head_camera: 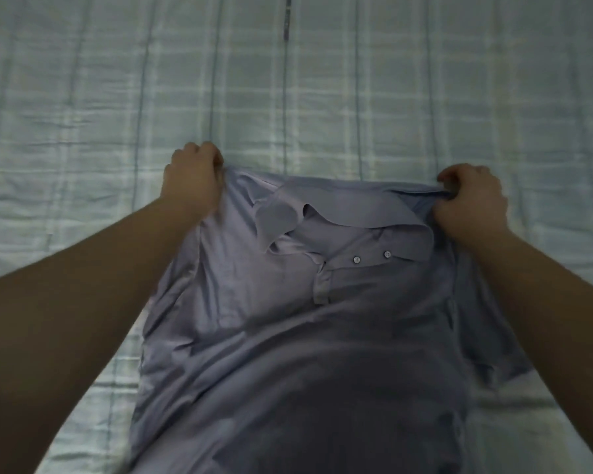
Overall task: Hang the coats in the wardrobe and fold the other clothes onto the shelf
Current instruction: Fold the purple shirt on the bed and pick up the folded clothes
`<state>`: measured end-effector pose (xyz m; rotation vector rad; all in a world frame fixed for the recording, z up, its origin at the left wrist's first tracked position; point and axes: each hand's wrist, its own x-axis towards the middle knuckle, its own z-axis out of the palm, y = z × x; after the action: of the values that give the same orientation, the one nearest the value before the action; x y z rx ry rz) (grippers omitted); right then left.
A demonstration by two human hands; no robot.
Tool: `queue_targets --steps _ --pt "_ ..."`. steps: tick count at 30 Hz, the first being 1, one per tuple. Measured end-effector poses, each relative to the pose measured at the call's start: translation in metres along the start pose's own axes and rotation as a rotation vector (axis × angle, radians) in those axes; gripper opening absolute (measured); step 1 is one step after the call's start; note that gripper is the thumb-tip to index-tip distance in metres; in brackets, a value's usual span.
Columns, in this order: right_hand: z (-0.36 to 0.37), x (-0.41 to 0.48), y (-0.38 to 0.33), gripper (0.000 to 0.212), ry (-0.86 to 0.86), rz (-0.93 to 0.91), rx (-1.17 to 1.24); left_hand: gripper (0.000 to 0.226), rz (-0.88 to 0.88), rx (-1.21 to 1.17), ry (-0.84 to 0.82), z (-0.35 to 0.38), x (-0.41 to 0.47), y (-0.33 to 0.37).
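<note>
Shirt (288, 336) held out above the bed (83, 97) by both shoulders.

Its long axis runs from the person toward the far side of the bed, collar (339, 217) far, front facing up. The left hand (192, 176) and right hand (469, 200), arms stretched forward, each have fingers curled tight on one shoulder.

The soft lavender-grey polo shirt (288, 336) runs off the bottom edge, hem unseen. Fingertips of the left hand (192, 179) and right hand (473, 200) are buried in its shoulder fabric.
</note>
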<state>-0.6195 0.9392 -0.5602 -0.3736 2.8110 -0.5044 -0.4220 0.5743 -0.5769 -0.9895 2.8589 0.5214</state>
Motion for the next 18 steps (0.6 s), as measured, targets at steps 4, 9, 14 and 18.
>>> queue_targets --steps 4,9,14,18 --pt "0.001 -0.032 -0.019 0.044 0.092 -0.064 0.173 0.034 0.161 -0.078 0.147 -0.001 -0.029 0.027" --pt "0.024 -0.07 -0.035 0.044 -0.106 -0.165 0.094 0.049 0.349 -0.132 -0.077 0.017 -0.087 0.085" --pt "0.029 -0.063 -0.034 0.051 -0.078 -0.183 -0.033 0.056 0.281 0.084 -0.06 0.031 -0.088 0.095" --pt "0.031 -0.056 -0.023 0.046 -0.033 -0.164 0.081 0.064 0.248 0.005 -0.051 0.029 -0.081 0.076"
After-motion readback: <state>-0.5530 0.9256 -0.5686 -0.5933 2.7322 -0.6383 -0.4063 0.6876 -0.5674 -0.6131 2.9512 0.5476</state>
